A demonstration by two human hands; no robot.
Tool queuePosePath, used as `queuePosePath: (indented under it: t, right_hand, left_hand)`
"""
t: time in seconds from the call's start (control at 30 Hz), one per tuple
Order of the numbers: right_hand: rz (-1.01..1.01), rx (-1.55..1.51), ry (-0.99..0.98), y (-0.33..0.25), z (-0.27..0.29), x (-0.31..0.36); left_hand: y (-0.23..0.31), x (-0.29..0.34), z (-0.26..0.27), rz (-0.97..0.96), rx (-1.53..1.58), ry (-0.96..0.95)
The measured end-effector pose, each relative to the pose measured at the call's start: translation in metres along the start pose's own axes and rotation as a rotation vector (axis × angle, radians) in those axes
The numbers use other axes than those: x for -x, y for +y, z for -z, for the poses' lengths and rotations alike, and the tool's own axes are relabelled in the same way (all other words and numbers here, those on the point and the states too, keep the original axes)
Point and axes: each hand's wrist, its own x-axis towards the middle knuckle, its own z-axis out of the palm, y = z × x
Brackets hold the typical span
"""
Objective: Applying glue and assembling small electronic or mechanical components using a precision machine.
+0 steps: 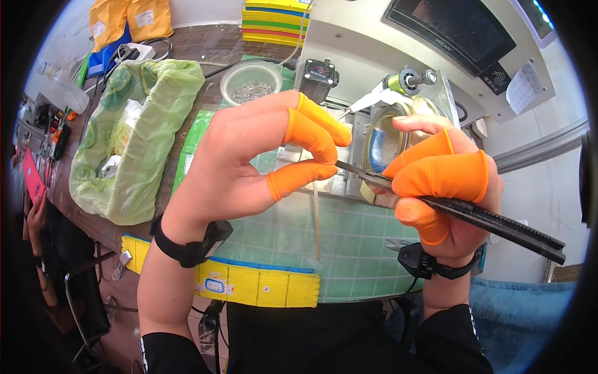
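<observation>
My right hand [464,187], with orange finger cots on several fingers, is closed around a black utility knife [504,227]. The knife's dark blade points left and slightly up, its tip by the fingertips of my left hand [240,140]. Those left fingers, also in orange cots, are pinched together; whatever sits between them is too small to make out. Beneath both hands spreads a green gridded cutting mat [280,234]. A thin pale stick [317,227] lies on it, below the pinch.
At left stands a bin lined with a pale green bag [140,174]. A clear bowl [224,81] holds small metal pins. Behind my hands is a machine with a black motor [321,73] and a monitor [461,28]. A yellow strip [261,287] edges the table. Someone sits far left.
</observation>
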Motion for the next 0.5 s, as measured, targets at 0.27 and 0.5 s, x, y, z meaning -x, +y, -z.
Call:
queuePosePath:
  t: [0.27,0.5]
  right_hand:
    - [-0.179,-0.105,0.341,-0.022,0.013,0.011]
    - [-0.401,0.279,-1.143,-0.047,0.072,0.040]
  left_hand:
    - [-0.003,0.002,-0.001,-0.020,0.005,0.019]
    - [-0.007,0.000,0.005,-0.027,0.000,0.000]
